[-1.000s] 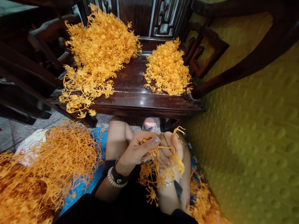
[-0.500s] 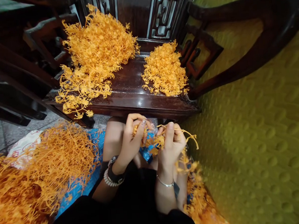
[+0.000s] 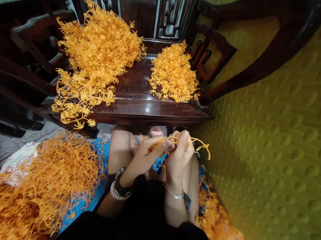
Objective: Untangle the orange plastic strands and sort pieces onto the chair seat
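Over my lap, my right hand [image 3: 179, 151] is closed around a thin orange plastic stem [image 3: 204, 145]. Its branched end sticks out to the right and droops. My left hand [image 3: 148, 153] reaches across, with thumb and fingers pinched on orange plastic stems right beside the right hand. The fingertips of both hands meet, and their exact grip is partly hidden. In front stands a dark wooden chair [image 3: 149, 108]; a large heap of orange stem pieces [image 3: 104, 43] lies on its seat at left and a smaller heap [image 3: 174, 74] at right.
Long orange stems [image 3: 68, 169] pile up on blue plastic sheeting [image 3: 83, 211] at left, by a white patterned bag [image 3: 18, 159]. More orange pieces [image 3: 217, 214] lie low at right. A yellow dimpled wall [image 3: 271, 156] closes off the right side, beneath the curved chair arm [image 3: 289, 43].
My left hand has moved right to meet my right hand. The orange pieces that hung between the hands are now mostly hidden. The view has shifted slightly.
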`<move>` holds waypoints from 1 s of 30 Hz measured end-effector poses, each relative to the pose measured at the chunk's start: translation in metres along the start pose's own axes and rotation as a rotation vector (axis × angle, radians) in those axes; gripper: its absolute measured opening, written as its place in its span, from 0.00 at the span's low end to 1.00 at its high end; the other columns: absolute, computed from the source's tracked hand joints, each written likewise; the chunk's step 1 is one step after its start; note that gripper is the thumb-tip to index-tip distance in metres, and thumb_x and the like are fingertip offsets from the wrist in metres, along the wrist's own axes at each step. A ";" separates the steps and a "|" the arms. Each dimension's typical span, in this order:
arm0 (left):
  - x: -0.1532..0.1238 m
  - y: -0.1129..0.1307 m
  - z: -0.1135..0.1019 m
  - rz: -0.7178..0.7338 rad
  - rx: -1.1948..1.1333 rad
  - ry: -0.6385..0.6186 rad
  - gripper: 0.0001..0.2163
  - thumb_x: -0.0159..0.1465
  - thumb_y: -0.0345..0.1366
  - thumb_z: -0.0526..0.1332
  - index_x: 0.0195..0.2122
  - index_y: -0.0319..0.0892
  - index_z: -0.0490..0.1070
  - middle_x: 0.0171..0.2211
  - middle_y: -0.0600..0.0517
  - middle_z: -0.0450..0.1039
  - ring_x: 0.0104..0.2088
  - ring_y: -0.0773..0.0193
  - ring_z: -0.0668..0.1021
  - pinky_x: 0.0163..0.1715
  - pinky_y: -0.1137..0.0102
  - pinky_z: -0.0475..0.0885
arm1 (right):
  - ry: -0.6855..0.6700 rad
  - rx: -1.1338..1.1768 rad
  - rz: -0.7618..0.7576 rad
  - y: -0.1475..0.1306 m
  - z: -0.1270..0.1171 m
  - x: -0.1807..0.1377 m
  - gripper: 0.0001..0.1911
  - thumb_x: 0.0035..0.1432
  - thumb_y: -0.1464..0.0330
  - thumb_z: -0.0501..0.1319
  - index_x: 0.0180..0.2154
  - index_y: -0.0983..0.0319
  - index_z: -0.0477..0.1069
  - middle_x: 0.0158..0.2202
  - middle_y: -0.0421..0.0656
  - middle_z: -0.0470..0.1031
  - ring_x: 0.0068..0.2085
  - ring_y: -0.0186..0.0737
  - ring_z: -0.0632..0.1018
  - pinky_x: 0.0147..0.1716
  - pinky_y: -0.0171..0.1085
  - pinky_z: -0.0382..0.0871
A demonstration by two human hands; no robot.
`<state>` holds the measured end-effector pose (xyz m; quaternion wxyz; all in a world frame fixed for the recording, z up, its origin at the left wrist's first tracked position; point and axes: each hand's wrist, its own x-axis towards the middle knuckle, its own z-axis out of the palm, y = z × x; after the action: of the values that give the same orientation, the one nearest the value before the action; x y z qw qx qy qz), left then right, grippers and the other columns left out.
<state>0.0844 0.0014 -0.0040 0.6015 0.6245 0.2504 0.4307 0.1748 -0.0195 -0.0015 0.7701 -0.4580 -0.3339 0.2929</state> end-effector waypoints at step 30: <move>-0.005 0.000 -0.002 -0.012 -0.013 0.058 0.26 0.69 0.53 0.48 0.24 0.39 0.71 0.21 0.52 0.67 0.24 0.67 0.67 0.26 0.70 0.62 | -0.131 0.407 0.270 -0.024 -0.010 0.007 0.23 0.62 0.54 0.58 0.23 0.60 0.55 0.19 0.32 0.50 0.21 0.30 0.51 0.23 0.31 0.49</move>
<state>0.0804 -0.0019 -0.0055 0.6007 0.6064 0.2688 0.4464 0.1899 -0.0289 0.0180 0.7770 -0.3140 -0.2532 0.4833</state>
